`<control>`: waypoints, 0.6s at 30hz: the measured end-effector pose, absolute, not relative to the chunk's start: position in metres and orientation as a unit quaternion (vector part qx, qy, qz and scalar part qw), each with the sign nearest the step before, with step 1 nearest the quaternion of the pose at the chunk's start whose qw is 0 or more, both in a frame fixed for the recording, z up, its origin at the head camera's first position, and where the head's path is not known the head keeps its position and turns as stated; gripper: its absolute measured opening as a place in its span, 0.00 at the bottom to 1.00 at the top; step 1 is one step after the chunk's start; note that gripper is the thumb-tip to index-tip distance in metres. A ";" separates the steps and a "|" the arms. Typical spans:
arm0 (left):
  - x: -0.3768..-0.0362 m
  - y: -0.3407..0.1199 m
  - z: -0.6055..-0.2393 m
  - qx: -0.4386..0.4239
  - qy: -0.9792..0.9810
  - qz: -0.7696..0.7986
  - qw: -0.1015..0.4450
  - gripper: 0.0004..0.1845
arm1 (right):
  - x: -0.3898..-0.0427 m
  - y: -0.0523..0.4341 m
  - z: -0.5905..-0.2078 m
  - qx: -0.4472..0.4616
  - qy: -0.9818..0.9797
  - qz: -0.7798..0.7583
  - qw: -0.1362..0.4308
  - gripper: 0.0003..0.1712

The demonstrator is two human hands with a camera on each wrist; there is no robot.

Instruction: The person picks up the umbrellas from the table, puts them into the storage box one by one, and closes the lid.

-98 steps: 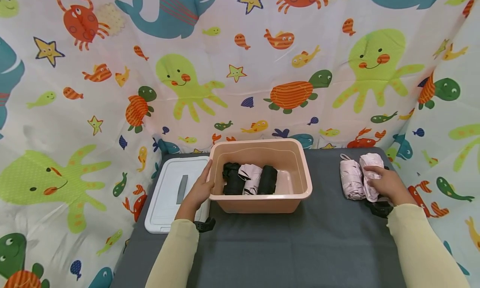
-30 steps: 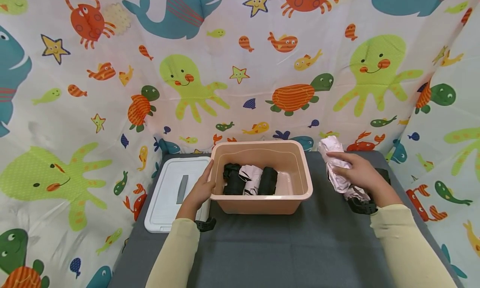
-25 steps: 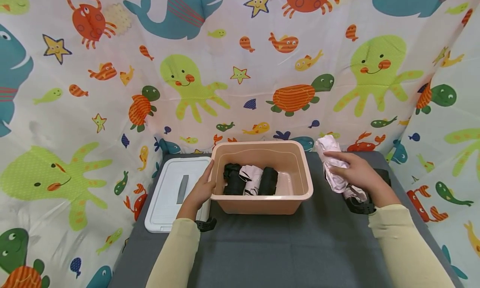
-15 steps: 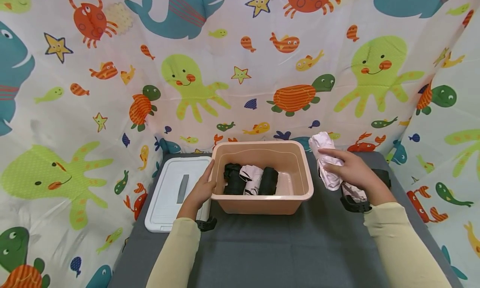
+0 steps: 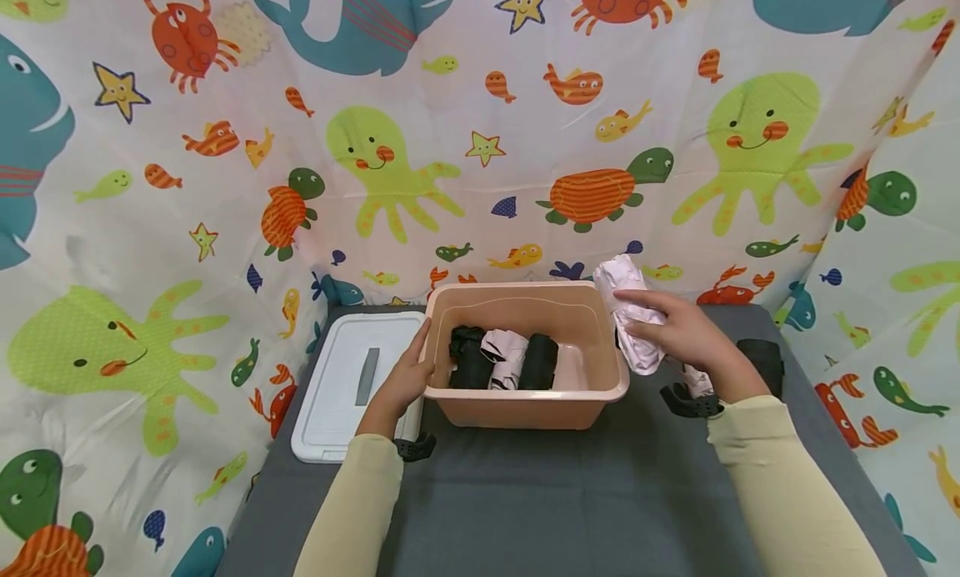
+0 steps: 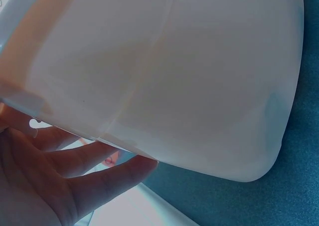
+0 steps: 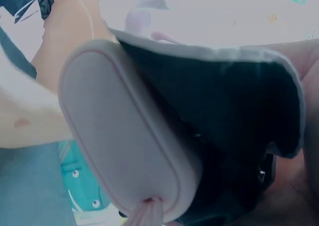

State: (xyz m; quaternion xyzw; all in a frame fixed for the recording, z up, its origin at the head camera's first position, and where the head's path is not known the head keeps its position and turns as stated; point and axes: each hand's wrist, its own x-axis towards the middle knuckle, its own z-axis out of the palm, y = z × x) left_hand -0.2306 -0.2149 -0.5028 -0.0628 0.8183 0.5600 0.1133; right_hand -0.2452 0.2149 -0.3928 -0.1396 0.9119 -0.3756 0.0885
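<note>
Right hand [image 5: 686, 335] wraps its grip around a pale pink folded umbrella [image 5: 628, 310], soft crinkled fabric, held in the air over the right rim of the smooth peach plastic bin [image 5: 525, 406]. Left hand [image 5: 405, 377] lies with straight fingers flat against the bin's left wall. Inside sit three rolled umbrellas [image 5: 502, 360], two black and one white. The right wrist view shows the umbrella's rounded pink handle [image 7: 129, 151] and dark lining, hidden from the head view. A white lid [image 5: 337, 385] lies on the grey counter [image 5: 540, 494].
</note>
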 end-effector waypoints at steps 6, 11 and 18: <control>-0.230 -0.214 -0.503 -0.057 0.823 0.554 0.110 0.43 | -0.247 0.202 -0.391 -0.155 0.903 -0.390 0.095 0.31; -0.230 -0.214 -0.502 -0.058 0.820 0.559 0.109 0.43 | -0.250 0.192 -0.392 -0.148 0.904 -0.385 0.115 0.32; -0.230 -0.214 -0.501 -0.063 0.818 0.561 0.115 0.42 | -0.256 0.176 -0.397 -0.178 0.899 -0.383 0.113 0.31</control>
